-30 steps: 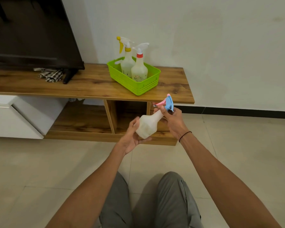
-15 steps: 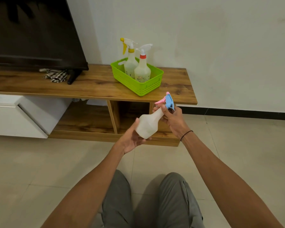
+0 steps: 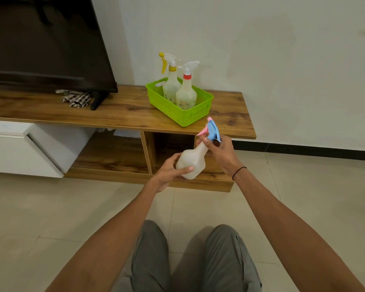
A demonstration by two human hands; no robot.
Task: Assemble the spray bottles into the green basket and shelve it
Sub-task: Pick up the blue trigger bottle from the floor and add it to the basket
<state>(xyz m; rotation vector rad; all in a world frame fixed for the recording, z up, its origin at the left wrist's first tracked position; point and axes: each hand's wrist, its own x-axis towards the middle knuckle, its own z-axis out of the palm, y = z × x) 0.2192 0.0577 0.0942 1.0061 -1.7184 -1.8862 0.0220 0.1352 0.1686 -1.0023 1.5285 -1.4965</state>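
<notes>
A: Head view. White bottle point(image 3: 191, 163) held tilted, neck up-right. Left hand point(image 3: 170, 172) wraps its base; right hand point(image 3: 220, 151) pinches the blue spray head point(image 3: 213, 131).

B: Green basket point(image 3: 190, 114) lies up-left, just beyond the nozzle. Right hand nearer.

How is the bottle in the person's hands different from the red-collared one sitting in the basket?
The held bottle has a blue and pink sprayer; the red-collared bottle has a white one. The held bottle is tilted in the air, the left hand on its body and the right hand at its sprayer; the red-collared bottle stands upright in the green basket. Only the red-collared bottle shows a label. Both are pale, translucent spray bottles.
</notes>
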